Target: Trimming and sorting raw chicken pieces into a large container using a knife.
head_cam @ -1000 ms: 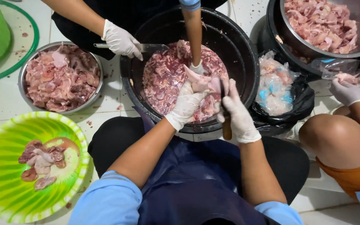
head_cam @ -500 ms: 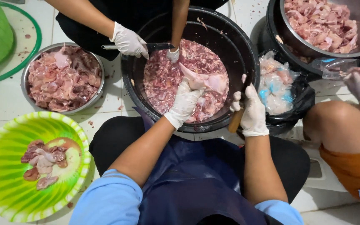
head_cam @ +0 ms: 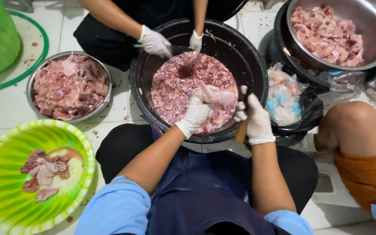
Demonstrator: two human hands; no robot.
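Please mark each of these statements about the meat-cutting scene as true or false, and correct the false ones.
1. The left hand holds a piece of meat over the black tub. True.
2. The right hand is empty. False: it grips a wooden handle, probably a knife's; the blade is not clear.
3. Both hands wear white gloves. True.
4. The green bowl is piled full of meat. False: only a few pieces lie in it.
5. The metal bowl by the tub holds meat. True.
6. Nobody else reaches into the tub. False: another person's gloved hands work at its far side.
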